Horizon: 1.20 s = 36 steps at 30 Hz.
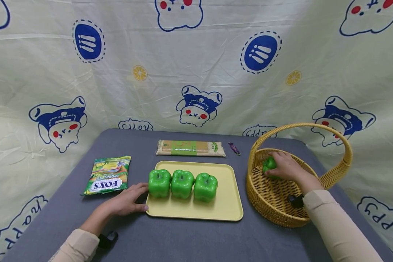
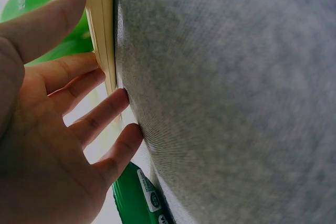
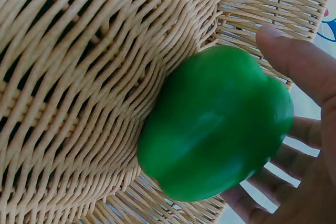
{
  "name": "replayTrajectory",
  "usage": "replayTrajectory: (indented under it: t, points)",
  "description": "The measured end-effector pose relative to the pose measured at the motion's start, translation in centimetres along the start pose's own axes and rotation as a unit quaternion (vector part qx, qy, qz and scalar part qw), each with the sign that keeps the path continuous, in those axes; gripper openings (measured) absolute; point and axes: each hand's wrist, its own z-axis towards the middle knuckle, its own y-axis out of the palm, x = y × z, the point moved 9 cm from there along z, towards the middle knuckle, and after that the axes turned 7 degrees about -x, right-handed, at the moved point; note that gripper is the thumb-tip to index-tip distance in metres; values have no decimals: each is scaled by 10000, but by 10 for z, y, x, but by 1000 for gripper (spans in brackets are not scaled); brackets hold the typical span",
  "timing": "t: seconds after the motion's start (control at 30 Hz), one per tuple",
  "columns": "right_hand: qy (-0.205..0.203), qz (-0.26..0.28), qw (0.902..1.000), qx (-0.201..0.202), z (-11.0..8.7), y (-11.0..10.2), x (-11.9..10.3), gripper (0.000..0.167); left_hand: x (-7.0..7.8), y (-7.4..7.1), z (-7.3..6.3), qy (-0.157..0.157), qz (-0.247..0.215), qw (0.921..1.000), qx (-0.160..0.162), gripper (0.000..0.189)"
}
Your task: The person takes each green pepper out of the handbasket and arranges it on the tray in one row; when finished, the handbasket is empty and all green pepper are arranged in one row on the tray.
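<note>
Beside the left edge of the yellow tray [image 1: 190, 210], my left hand [image 1: 130, 199] has its fingers spread and its fingertips at the rim. Three green bell peppers stand in a row on that tray: a left one [image 1: 159, 183], a middle one [image 1: 182, 184] and a right one [image 1: 205, 187]. My right hand [image 1: 286, 167] reaches into the wicker basket [image 1: 268, 209]. A further green bell pepper [image 3: 215, 124] lies against the woven wicker, between that hand's straight thumb and its fingers. In the right wrist view the thumb stands off the pepper, and the fingertips are hidden behind it.
A green and yellow FOX'S bag [image 1: 107, 175] lies left of the tray. Behind it are a long pack of noodles [image 1: 191, 148] and a small purple wrapped candy [image 1: 234, 148]. The basket's tall handle [image 1: 342, 156] arches over the right side.
</note>
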Motion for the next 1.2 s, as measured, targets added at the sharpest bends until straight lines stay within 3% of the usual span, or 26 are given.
replayTrajectory:
  t: [0.37,0.67,1.2]
  points:
    - [-144,-643,9978,-3,-4,3,-5,72,2,0,0,66,26,10000,5,67]
    - [-34,-759,9969,-218,-6,5,-5,76,2,1,1,66,2,10000,-3,66]
    - [46,-159,9996,-217,-10,2,6,78,0,1,0,4,-16,10000,-6,67]
